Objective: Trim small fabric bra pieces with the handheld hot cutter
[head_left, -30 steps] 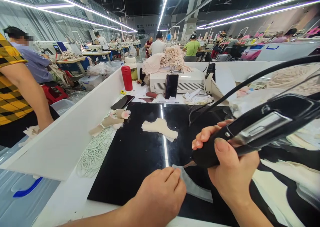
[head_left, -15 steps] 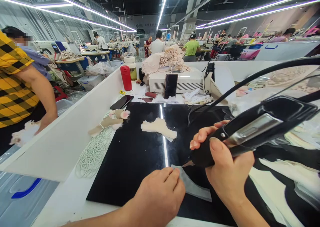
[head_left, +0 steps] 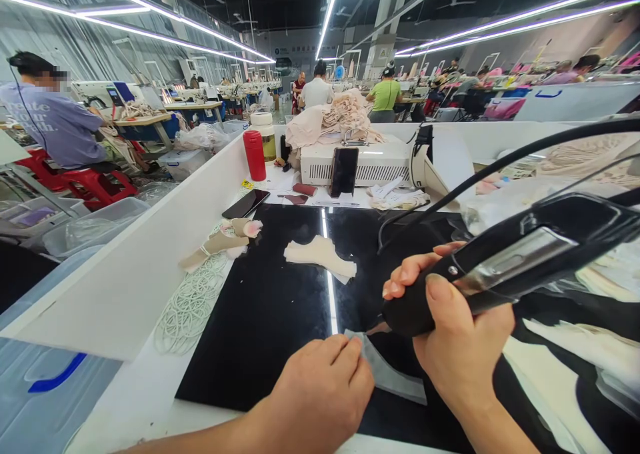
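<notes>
My right hand is wrapped round a bulky black corded hand tool with a shiny metal strip along its side. The tool slants down to the left, and its working end is hidden behind my fingers. Just left of it, my left hand is closed at the end of a curved, thin grey fabric piece lying on the black board. My left fingertips seem to pinch that end, though the grip is partly hidden. Farther up the board lies a small stack of cream fabric pieces.
Pale green cord is heaped on the left, below beige scraps. Cream cut pieces lie on the right. Behind the board stand a phone, a vented white box and a red bottle. A black cable arches over the right side.
The person in the yellow checked shirt has left the view on the left, uncovering a seated person in purple. My hands, the tool and the grey fabric piece hold nearly the same positions.
</notes>
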`<state>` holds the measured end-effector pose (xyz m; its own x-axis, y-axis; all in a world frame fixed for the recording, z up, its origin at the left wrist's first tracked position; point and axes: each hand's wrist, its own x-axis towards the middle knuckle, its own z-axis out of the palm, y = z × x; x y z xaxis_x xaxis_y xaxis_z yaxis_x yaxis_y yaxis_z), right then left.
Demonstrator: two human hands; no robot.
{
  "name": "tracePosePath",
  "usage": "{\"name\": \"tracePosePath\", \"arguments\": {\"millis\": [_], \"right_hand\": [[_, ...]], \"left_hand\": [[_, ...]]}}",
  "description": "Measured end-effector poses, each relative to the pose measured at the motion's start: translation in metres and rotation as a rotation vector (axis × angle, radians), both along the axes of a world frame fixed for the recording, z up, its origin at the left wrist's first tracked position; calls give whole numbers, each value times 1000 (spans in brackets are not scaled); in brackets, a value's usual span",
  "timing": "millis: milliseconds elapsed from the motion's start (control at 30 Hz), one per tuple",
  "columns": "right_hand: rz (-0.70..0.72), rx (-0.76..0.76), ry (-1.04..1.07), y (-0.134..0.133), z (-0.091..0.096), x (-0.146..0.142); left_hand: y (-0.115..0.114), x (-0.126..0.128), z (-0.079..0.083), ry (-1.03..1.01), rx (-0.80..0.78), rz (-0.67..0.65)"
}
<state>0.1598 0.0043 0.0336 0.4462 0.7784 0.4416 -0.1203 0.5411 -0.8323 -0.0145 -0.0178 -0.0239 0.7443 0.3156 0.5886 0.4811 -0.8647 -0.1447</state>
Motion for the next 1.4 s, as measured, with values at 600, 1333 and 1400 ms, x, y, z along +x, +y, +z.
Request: {"name": "tracePosePath", "arguments": {"millis": [600, 1333, 1400], "right_hand": [[48, 15, 55, 4, 1, -11], [-91, 24, -124, -14, 24, 8], [-151, 23, -141, -23, 26, 17]], "left_hand": [[-1, 0, 1, 44, -4, 8], [-1, -4, 7, 100, -61, 3], [-2, -6, 15, 128, -89, -13]]}}
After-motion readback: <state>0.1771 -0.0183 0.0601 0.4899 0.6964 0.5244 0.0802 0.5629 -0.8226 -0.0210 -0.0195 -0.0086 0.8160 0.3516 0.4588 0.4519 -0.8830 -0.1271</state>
